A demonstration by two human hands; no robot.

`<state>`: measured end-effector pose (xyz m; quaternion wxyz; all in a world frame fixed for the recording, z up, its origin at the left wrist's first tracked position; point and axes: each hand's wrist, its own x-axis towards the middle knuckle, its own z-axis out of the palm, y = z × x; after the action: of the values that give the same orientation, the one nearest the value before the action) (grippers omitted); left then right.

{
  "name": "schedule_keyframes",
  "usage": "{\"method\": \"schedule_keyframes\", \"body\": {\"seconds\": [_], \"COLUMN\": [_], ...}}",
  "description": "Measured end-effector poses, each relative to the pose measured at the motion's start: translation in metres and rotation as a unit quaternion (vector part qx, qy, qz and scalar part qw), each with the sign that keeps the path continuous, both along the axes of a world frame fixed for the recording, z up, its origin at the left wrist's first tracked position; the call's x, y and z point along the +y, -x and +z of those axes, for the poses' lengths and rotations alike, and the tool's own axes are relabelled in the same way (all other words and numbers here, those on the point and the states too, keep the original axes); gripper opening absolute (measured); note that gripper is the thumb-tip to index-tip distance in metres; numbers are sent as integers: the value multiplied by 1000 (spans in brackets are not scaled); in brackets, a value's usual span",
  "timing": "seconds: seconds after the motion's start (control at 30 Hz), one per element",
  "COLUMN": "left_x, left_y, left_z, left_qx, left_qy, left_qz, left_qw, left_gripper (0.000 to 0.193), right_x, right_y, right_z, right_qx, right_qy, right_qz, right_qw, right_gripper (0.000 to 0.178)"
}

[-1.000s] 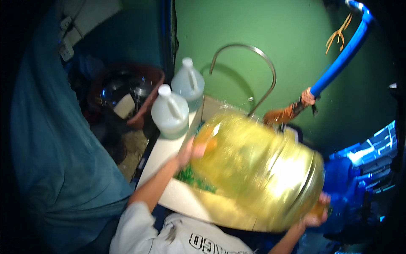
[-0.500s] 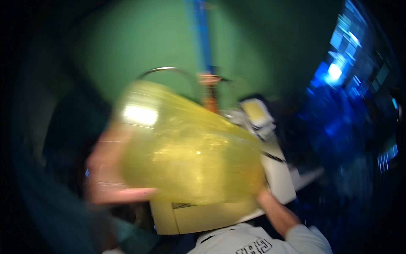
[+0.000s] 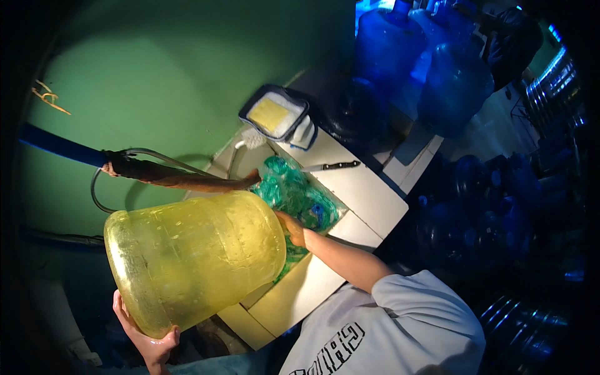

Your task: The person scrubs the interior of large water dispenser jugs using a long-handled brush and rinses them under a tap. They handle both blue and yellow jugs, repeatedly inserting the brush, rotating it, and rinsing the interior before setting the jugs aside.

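A large translucent yellow water jug (image 3: pixel 197 259) lies tilted on its side in the air between my two hands. My left hand (image 3: pixel 147 340) supports its broad base end from below, fingers and thumb spread along the wet edge. At the opposite end, my right hand (image 3: pixel 292 230) grips the jug, though part of its fingers is hidden behind it. Just beyond my right hand, a recessed basin holds a crumpled green plastic or net-like mass (image 3: pixel 290 187) with a small blue piece in it. Past that, a black-handled knife (image 3: pixel 339 165) lies on the pale tiled counter (image 3: pixel 350 178).
A dark tub (image 3: pixel 275 115) with a yellow sponge and white foam stands at the counter's back corner. A blue pipe (image 3: pixel 62 145) with brown wrapping (image 3: pixel 181 178) reaches over from the left, beside a thin hose. Several blue jugs (image 3: pixel 390 40) stand to the right.
The jug has shifted left and lower in the view, and its base end now points left and down. My view has turned, uncovering the basin and knife. Both hands stay on the jug.
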<state>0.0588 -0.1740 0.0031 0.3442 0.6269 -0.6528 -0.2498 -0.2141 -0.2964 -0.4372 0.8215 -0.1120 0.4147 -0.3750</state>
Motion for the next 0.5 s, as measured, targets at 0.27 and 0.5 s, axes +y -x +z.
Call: {"method": "schedule_keyframes", "body": {"seconds": [0.27, 0.5], "left_x": [6, -16], "left_y": [29, 52], "left_z": [-34, -69], "left_qx": [-140, 24], "left_qy": [57, -43], "left_qz": [-94, -31], "left_qw": [984, 998], "left_gripper": [113, 84], "right_x": [-28, -29], "right_y": [-4, 0], "right_z": [-54, -162], "right_qx": [-108, 511], "right_qy": [28, 173], "right_qz": [323, 393], "right_qw": [940, 744], "right_gripper": [71, 66]}}
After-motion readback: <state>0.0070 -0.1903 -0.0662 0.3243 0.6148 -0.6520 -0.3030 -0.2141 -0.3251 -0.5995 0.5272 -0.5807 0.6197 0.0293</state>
